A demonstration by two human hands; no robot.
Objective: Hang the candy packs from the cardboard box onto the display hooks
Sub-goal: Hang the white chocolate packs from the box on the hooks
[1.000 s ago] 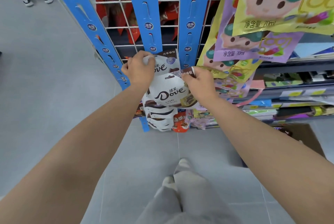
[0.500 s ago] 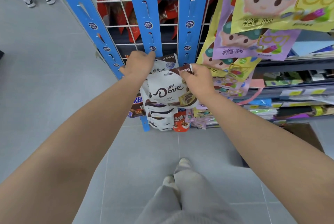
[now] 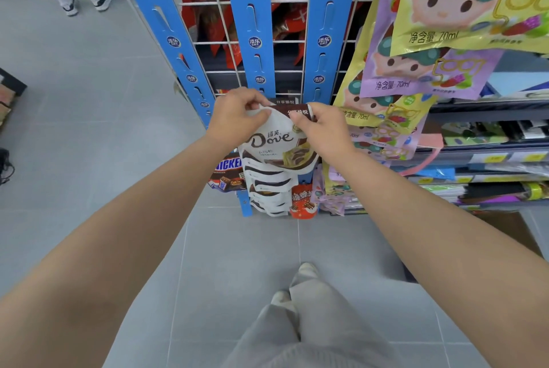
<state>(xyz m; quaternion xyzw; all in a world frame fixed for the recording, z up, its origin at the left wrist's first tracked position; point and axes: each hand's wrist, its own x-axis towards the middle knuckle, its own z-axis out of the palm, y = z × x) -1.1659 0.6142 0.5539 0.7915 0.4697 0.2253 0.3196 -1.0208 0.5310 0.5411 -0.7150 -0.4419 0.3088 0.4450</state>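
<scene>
Printed "Dove" in brown script across the white candy pack (image 3: 276, 141), with a dark band of Chinese characters along its top edge. Stamped with round Chinese logos down each blue hanging strip (image 3: 252, 25). Marked "70ml" on the yellow and purple cartoon pouches (image 3: 421, 70) to the right. Lettered "ICKER" on a brown bag (image 3: 227, 173) low on the left, beside a column of more Dove packs (image 3: 270, 189) and a red bag (image 3: 301, 201).

Underfoot, grey floor tiles (image 3: 89, 100); behind the strips, a white wire grid (image 3: 225, 3); to the right, crowded shelves (image 3: 490, 153).

Pinched at the upper left corner by the left hand (image 3: 234, 118) and at the upper right by the right hand (image 3: 323, 126), fingers curled onto the pack. Held up in front of the strips' lower part, just above the hung column.
</scene>
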